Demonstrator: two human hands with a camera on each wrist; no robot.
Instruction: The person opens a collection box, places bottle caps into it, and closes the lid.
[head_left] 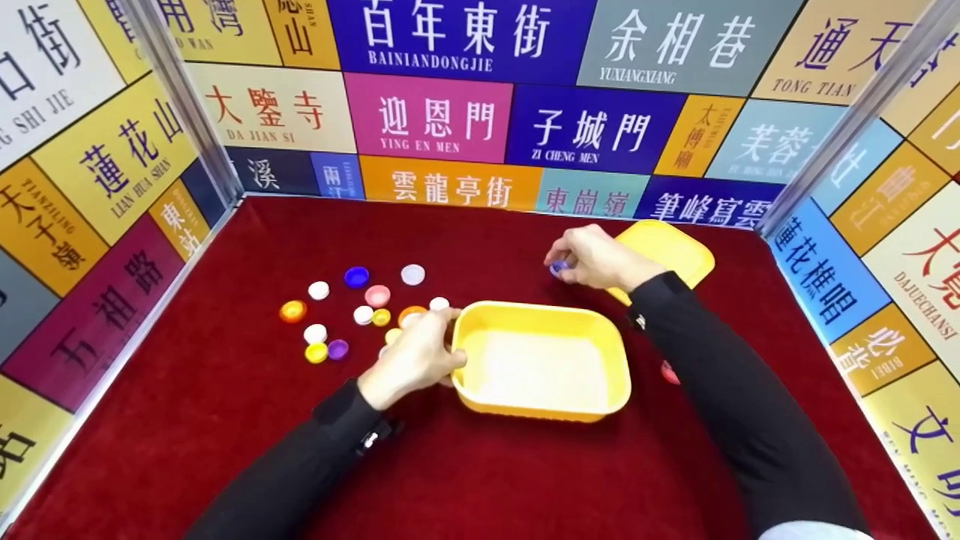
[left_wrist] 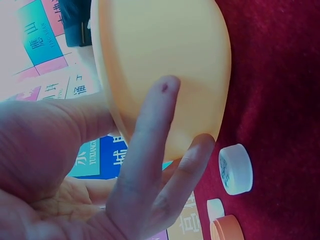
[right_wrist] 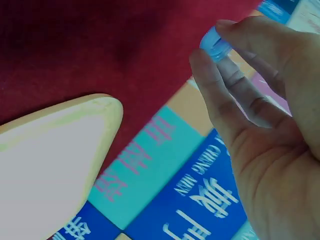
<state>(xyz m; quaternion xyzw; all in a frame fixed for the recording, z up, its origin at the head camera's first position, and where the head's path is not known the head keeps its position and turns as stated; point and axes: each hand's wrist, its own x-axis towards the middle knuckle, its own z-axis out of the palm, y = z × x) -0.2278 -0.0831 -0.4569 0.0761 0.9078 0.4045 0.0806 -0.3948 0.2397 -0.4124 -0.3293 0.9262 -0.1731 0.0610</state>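
A yellow plastic box (head_left: 540,367) stands on the dark red cloth, its inside bare. My left hand (head_left: 420,352) grips its left wall, thumb over the rim and fingers against the outside, as the left wrist view also shows of the box (left_wrist: 165,45). Beyond the box, my right hand (head_left: 600,259) pinches a small blue bottle cap (right_wrist: 215,45) between thumb and fingertips. Behind that hand lies a yellow lid (head_left: 667,251), partly covered by the wrist. Left of the box are several loose bottle caps, among them a dark blue cap (head_left: 356,277) and a pink cap (head_left: 377,295).
A red cap (head_left: 670,373) shows partly from beneath the right forearm. An orange cap (head_left: 292,311) lies farthest left. Some caps are partly hidden by my left hand. Walls with coloured street-name signs (head_left: 442,116) enclose the table (head_left: 187,390) at the back and sides.
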